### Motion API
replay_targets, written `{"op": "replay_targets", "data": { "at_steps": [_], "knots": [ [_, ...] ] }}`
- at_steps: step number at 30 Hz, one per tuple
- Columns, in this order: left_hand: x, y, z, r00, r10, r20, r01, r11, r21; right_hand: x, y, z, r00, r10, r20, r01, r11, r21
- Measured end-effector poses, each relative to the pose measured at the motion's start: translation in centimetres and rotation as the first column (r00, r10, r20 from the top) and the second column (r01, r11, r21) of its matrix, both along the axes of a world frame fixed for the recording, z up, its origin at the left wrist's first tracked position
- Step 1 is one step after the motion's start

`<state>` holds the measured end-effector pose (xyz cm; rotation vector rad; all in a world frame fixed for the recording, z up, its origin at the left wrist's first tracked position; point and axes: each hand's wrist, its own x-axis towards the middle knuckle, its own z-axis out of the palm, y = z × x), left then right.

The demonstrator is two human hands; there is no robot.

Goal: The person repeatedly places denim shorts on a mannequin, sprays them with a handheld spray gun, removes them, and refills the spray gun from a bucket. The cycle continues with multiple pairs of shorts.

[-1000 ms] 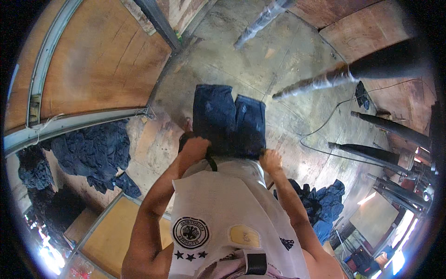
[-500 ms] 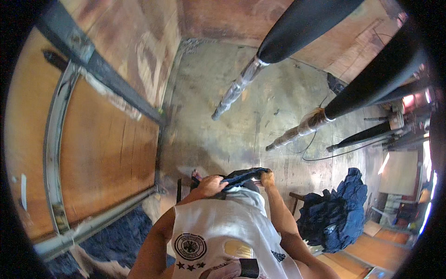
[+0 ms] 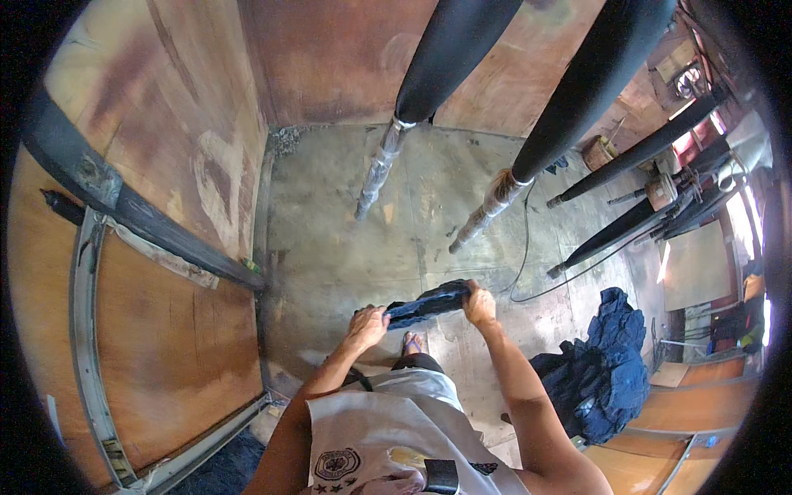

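Stretched between my two hands is a dark blue garment [image 3: 427,304] of denim-like cloth, folded into a narrow band in front of my body. My left hand [image 3: 368,328] is closed around its left end. The other end, slightly higher, is gripped by my right hand [image 3: 479,305]. Which kind of garment it is does not show clearly. Below the cloth, a sandalled foot [image 3: 412,341] of mine rests on the floor. To my right lies a crumpled heap of dark blue garments [image 3: 598,379], apart from my right arm.
Two large black tapering tubes [image 3: 452,58] [image 3: 592,91] hang ahead, their lower ends wrapped in clear film. More black tubes [image 3: 635,231] stand at the right beside a trailing cable [image 3: 525,256]. Wooden panels [image 3: 177,346] wall the left; more dark blue cloth [image 3: 224,462] lies lower left.
Both hands have moved forward, away from my body, carrying the garment out over the floor. My view has shifted, and the foot now shows below the cloth.
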<state>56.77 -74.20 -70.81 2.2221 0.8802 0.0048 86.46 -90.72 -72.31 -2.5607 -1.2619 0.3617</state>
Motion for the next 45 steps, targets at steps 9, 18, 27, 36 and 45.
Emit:
{"op": "replay_targets", "data": {
  "at_steps": [9, 18, 27, 36, 45],
  "knots": [
    [-7.5, 2.0, -26.7, 0.735, 0.603, -0.311, -0.678, 0.645, -0.353, -9.3, -0.6, -15.1, 0.844, 0.446, -0.297, -0.512, 0.834, -0.204],
    [-3.7, 2.2, -50.2, 0.641, 0.483, -0.596, -0.613, 0.79, -0.02, -10.9, 3.1, -27.7, 0.82, 0.065, -0.568, -0.128, 0.989, -0.073],
    [21.5, 6.0, -48.6, 0.919, 0.278, -0.278, -0.381, 0.807, -0.451, 11.5, 2.5, -48.1, 0.124, -0.485, -0.866, 0.911, 0.402, -0.094],
    [5.9, 17.0, -55.5, 0.567, 0.815, -0.117, -0.768, 0.472, -0.434, 5.6, 14.6, -41.5, 0.413, -0.282, -0.866, 0.603, 0.797, 0.028],
    [-8.4, 25.3, -24.1, 0.266, 0.75, 0.606, -0.888, 0.435, -0.15, -5.9, 27.4, -20.8, 0.033, -0.086, -0.996, 0.603, 0.796, -0.048]
  ]
}}
